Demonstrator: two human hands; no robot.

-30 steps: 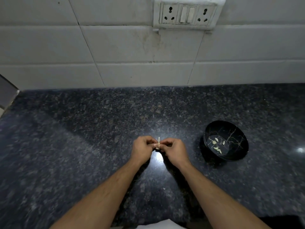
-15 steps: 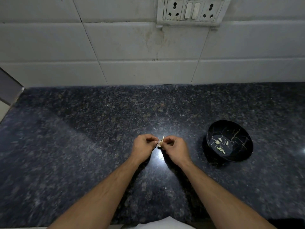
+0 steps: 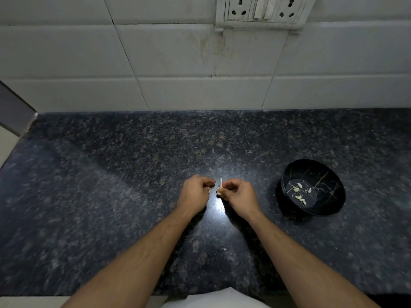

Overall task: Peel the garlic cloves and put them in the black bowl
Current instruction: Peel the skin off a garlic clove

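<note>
We see our two bare arms reach out over the dark speckled stone counter (image 3: 111, 196). Our right hand (image 3: 239, 200) pinches a small pale garlic clove (image 3: 219, 189) with a thin strip of skin sticking up. Our left hand (image 3: 194, 194) is curled just beside it, pinching a tiny bit of peel. Further right sits the round black bowl with thin gold lines (image 3: 329, 181), holding a few small peeled cloves (image 3: 299, 194). Behind is the white tiled wall (image 3: 155, 63).

no readable text, labels, brands, numbers or signs anywhere
</note>
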